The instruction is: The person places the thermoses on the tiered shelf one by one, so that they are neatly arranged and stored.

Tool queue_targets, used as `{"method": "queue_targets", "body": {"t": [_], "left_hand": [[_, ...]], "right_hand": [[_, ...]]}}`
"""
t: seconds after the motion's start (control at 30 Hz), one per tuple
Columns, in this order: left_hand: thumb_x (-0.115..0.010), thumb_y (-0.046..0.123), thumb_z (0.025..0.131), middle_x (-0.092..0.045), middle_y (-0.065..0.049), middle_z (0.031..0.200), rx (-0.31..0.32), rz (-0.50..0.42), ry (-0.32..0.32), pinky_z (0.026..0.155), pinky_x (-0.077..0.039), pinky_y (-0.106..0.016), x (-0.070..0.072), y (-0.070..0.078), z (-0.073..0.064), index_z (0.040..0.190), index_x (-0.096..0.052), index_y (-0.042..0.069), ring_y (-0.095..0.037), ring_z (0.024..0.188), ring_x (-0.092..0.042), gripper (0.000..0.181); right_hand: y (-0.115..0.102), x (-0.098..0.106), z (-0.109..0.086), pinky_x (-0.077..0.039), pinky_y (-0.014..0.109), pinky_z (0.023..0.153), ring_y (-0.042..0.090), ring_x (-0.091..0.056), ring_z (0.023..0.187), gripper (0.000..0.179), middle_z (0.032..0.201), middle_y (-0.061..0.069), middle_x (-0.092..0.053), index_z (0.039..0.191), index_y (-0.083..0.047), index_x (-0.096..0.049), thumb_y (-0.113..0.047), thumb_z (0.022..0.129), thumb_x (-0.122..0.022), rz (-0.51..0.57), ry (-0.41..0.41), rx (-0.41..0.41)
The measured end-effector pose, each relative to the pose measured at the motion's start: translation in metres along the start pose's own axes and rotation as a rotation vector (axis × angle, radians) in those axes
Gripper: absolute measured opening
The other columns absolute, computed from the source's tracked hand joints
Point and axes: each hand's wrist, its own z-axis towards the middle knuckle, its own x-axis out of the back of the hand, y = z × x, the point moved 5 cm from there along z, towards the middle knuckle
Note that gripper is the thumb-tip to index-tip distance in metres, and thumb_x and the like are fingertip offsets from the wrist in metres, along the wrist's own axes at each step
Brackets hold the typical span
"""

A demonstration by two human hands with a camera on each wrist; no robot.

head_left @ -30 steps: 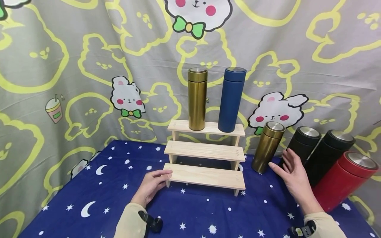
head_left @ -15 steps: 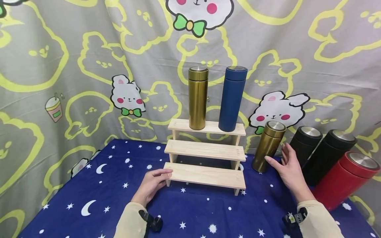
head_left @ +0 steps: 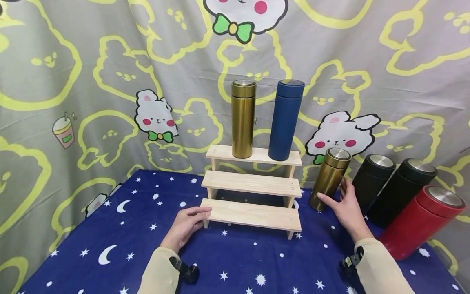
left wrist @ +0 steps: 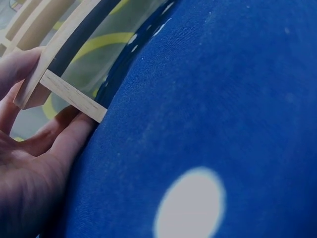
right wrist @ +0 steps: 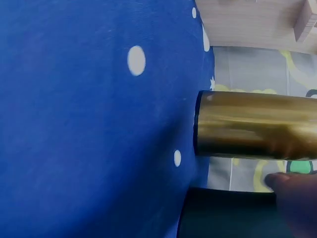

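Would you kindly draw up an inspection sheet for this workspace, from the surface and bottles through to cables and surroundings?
Surface: cloth, blue with white stars, moons, dots.
Job's things: stepped rack, upper gold bottle and blue bottle on its top step; lower gold bottle, black bottle, another black bottle and red bottle on the cloth.
Clutter: nothing seen.
Hands: left hand pinches the rack's lowest step; right hand beside the lower gold bottle, contact unclear.
Cables: nothing seen.
Surroundings: grey patterned curtain behind.

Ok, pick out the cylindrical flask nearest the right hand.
The shiny gold cylindrical flask on the blue star-patterned cloth: the right hand reaches around this one alone. The other gold flask stands atop the pale wooden three-step rack.
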Motion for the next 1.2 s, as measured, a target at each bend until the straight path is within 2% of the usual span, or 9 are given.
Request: {"method": "queue_targets", "body": {"t": [0.1,0.3,0.5,0.67,0.9,1.2], "left_hand": [[-0.079,0.014,0.084,-0.064,-0.013,0.121,-0.006,-0.007,-0.002,0.094,-0.049,-0.046,0.001,-0.001,0.001,0.108,-0.074,0.000,-0.021,0.104,-0.061,0.028],[-0.079,0.014,0.085,-0.064,-0.013,0.120,-0.017,-0.010,-0.008,0.092,-0.050,-0.045,0.000,-0.001,0.003,0.108,-0.074,0.000,-0.021,0.102,-0.062,0.028],[-0.079,0.014,0.085,-0.064,-0.014,0.122,-0.017,-0.009,-0.007,0.093,-0.049,-0.045,-0.002,-0.001,0.002,0.109,-0.074,0.000,-0.022,0.105,-0.062,0.028],[-0.079,0.014,0.084,-0.063,-0.015,0.122,-0.011,-0.011,-0.007,0.094,-0.049,-0.045,-0.001,-0.001,0.001,0.108,-0.074,0.000,-0.023,0.106,-0.061,0.028],[-0.079,0.015,0.084,-0.063,-0.015,0.123,-0.007,-0.010,-0.015,0.094,-0.048,-0.046,0.000,-0.002,0.001,0.108,-0.074,0.000,-0.023,0.106,-0.061,0.028],[-0.079,0.015,0.084,-0.063,-0.015,0.123,-0.011,-0.013,-0.016,0.094,-0.048,-0.046,0.000,0.000,0.000,0.108,-0.074,0.000,-0.023,0.105,-0.062,0.028]], "right_hand": [[0.000,-0.003,0.004,-0.012,0.060,0.112,0.046,-0.006,0.143,0.107,0.159,0.028,0.000,0.155,-0.003,0.008,-0.036,0.091,-0.072,-0.012,-0.004,-0.026],[0.004,-0.007,0.012,-0.014,0.058,0.113,0.043,-0.011,0.144,0.107,0.159,0.026,-0.003,0.156,-0.005,0.008,-0.041,0.091,-0.070,0.033,0.019,-0.086],[0.009,-0.011,0.018,-0.024,0.055,0.111,0.041,-0.028,0.138,0.098,0.153,0.026,-0.023,0.155,-0.004,-0.002,-0.035,0.092,-0.071,0.095,0.055,-0.073],[0.011,-0.011,0.021,-0.028,0.056,0.109,0.041,-0.034,0.134,0.093,0.150,0.027,-0.028,0.154,-0.001,-0.008,-0.036,0.093,-0.069,0.085,0.090,-0.091],[0.011,-0.011,0.022,-0.034,0.056,0.104,0.042,-0.041,0.125,0.079,0.140,0.029,-0.036,0.149,0.005,-0.018,-0.030,0.096,-0.065,0.032,0.120,-0.059],[0.007,-0.010,0.023,-0.035,0.056,0.104,0.042,-0.042,0.125,0.077,0.140,0.029,-0.037,0.148,0.006,-0.022,-0.026,0.095,-0.067,0.047,0.131,-0.067]]}}
